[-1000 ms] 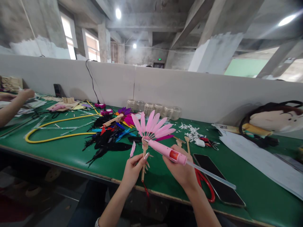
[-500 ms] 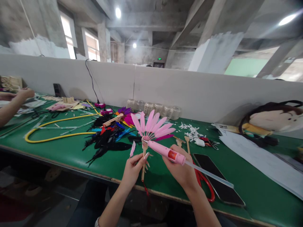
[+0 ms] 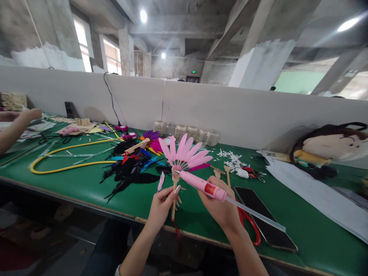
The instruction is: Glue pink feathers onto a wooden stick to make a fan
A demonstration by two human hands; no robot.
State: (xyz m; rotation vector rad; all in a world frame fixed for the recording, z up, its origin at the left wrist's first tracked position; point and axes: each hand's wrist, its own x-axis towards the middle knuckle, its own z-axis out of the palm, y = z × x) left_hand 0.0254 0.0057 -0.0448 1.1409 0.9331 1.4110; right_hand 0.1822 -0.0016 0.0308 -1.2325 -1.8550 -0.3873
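Note:
My left hand [image 3: 162,205] is closed around the wooden handle of a feather fan [image 3: 184,153], held upright with its pink feathers spread out. A red tassel [image 3: 177,231] hangs from the handle's lower end. A small loose pink feather [image 3: 161,181] shows just above my left fingers; whether they hold it I cannot tell. In my right hand [image 3: 220,205] is a pink glue gun [image 3: 202,184], its metal tip at the base of the feathers, touching or very close. A clear glue stick [image 3: 255,212] juts from the gun's rear.
Black and coloured feathers [image 3: 129,174] lie left of the fan. A yellow tube [image 3: 71,145] loops further left, near another person's hands [image 3: 30,114]. Glass jars [image 3: 186,132] line the partition. A phone [image 3: 266,218], red-handled scissors [image 3: 253,230] and paper [image 3: 313,195] lie on the right.
The rear of the glue gun and its glue stick have shifted very slightly right and down. The fan and my left hand have hardly moved.

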